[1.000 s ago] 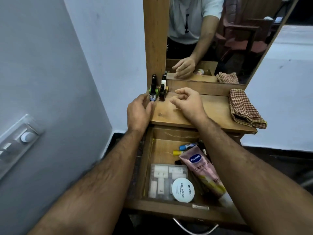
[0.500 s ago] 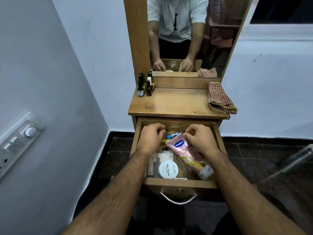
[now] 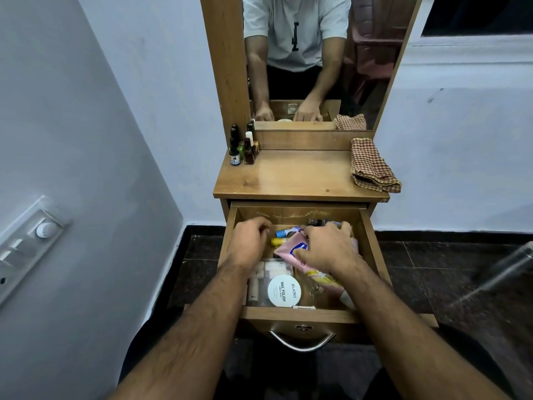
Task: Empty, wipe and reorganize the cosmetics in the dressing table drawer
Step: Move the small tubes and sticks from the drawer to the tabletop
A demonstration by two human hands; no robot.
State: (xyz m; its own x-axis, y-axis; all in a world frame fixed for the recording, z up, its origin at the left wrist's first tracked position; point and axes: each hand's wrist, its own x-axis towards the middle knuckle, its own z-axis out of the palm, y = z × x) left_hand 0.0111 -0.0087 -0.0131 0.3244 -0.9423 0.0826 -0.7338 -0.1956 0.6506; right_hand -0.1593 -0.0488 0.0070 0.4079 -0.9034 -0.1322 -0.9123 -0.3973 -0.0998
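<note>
Drawer: pulled out toward me from under the dressing table top, its long axis running from me to the mirror; I see its metal handle at the near edge.
Round tin: white lid printed NAIL POLISH, lying flat at the near left of the drawer, on a clear plastic box of pale pieces.
Pink tube: lies on a slant, long axis from far left to near right, its white cap end toward the near right corner; a blue logo shows beside my thumb.
Right hand: palm down on the pink tube, fingers curled over things at the far right of the drawer; I cannot tell whether it grips anything.
Left hand: inside the drawer at the left wall, fingers curled inward; whether they pinch something I cannot tell.
Small items: a blue-capped piece and a yellow one, lying between my two hands, pointing roughly left to right.
Table top: a cluster of small bottles stands upright at the far left corner.
Checked cloth: folded, at the right edge of the top, overhanging a little.
Mirror: behind the top, showing a white shirt and both arms reaching down.
</note>
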